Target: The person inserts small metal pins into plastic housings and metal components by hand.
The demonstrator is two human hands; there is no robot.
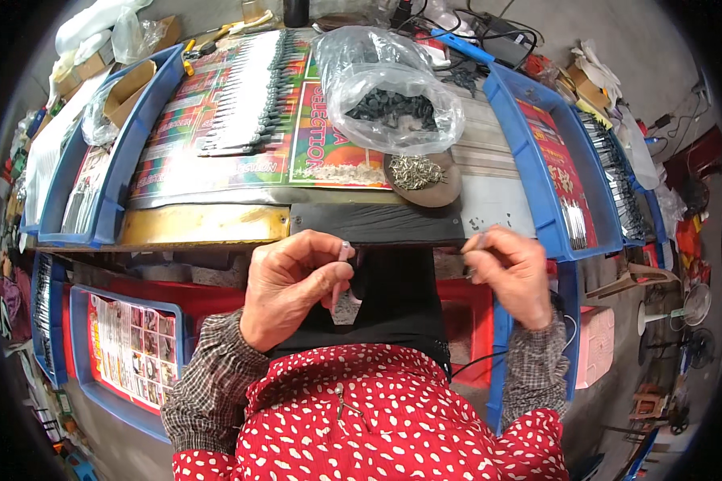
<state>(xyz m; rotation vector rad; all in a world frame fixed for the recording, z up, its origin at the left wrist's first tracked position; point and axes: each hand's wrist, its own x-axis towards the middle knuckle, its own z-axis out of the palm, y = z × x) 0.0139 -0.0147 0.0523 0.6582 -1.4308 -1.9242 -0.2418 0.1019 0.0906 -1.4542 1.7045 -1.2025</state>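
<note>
My left hand (293,282) is closed around a small pale, slim part whose tip sticks up between thumb and fingers (344,250), just below the bench's front edge. My right hand (512,272) pinches a small thin metal piece (481,239) at the same height, to the right. Both hands hover over my lap, above a black cloth (397,297). On the bench ahead lies a brown dish of small metal screws (415,171) and a clear plastic bag of dark small parts (389,100).
Rows of slim metal parts (253,96) lie on a colourful printed sheet on the bench. Blue trays stand at the left (112,184), right (537,176) and lower left (80,353). Cables and tools lie at the back; fans stand on the floor at right (694,305).
</note>
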